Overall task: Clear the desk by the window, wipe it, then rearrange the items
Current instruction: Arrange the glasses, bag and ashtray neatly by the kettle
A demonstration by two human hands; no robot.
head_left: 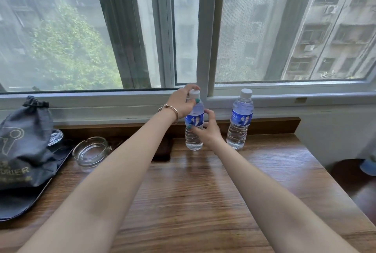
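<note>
Fingers (193,102) of left hand (181,102) wrapped around water bottle (194,124) neck, right hand (207,128) clasped on its label, bottle stood upright on wooden desk (193,181), second bottle (240,120) positioned near, ashtray (90,151) placed left.

Black tray (18,206) cut off at nine o'clock edge. Drawstring bag (24,143) hides glass dish (55,136). Blue object (369,166) cropped at three o'clock.
</note>
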